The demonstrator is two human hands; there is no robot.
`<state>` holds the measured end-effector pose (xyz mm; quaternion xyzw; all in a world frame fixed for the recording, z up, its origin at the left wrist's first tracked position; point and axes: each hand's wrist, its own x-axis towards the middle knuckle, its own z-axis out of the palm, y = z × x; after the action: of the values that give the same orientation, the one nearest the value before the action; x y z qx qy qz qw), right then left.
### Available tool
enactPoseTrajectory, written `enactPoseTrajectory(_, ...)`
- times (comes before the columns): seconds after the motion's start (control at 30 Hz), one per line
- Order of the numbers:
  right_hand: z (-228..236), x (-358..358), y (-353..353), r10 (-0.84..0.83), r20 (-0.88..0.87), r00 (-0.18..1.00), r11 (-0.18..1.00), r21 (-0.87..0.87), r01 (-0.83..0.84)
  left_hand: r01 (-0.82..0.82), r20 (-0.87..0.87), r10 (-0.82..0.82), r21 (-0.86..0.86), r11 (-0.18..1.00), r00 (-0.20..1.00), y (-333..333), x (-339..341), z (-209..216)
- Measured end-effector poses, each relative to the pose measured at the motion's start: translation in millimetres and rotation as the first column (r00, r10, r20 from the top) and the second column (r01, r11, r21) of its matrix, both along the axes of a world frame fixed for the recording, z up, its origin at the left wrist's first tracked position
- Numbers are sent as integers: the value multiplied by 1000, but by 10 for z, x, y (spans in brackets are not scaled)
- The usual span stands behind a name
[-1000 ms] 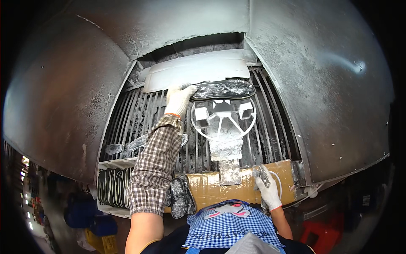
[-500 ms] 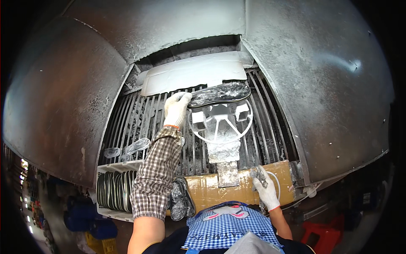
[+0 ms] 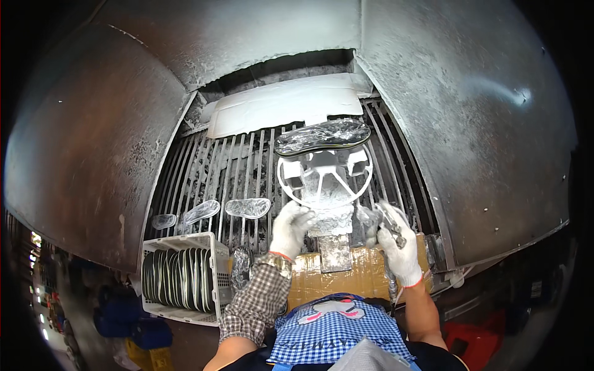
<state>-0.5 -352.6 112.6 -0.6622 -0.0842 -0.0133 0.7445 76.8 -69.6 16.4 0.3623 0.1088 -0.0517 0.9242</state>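
A black shoe sole (image 3: 323, 137) under crinkled clear film lies across the far part of a white spoked wheel (image 3: 320, 183), which stands above the metal bars. By the wheel's near left rim is my left hand (image 3: 291, 229) in a white glove. Its fingers are loosely bent and apart, with nothing seen in them. My right hand (image 3: 401, 250), also gloved, is wrapped round a metal spray gun (image 3: 390, 219) at the wheel's near right. The gun's front end points left, and it looks blurred.
At the left, a white plastic crate (image 3: 221, 275) holds a row of dark soles. Several film-wrapped pieces, one a clear sole shape (image 3: 247, 208), lie on the bars (image 3: 232, 162). Taped cardboard (image 3: 303, 281) covers the near edge. Metal walls (image 3: 495, 123) flank the bars.
My left hand has let go of the sole on the wheel and come back toward me. My right hand has raised the spray gun forward from the cardboard edge.
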Motion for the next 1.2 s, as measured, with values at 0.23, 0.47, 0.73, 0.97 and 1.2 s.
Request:
enactPoseTrajectory(0.23,582,271,520,218,164,962,971,59,-230,24,4,-24,-12,1000,1000,-260,-74,151)
enactPoseTrajectory(0.47,698,344,637,208,126,970,971,96,-220,122,15,-122,-49,991,992,-320,-5,30)
enactPoseTrajectory(0.73,476,557,531,-2,276,961,1000,-28,10,103,28,-102,-37,994,994,-436,53,-35)
enactPoseTrajectory(0.97,467,552,484,-84,131,988,992,107,70,122,-1,-122,-66,990,993,-463,71,-14)
enactPoseTrajectory(1.2,526,485,499,-166,142,976,986,24,164,97,-29,-100,-86,992,995,-509,48,99)
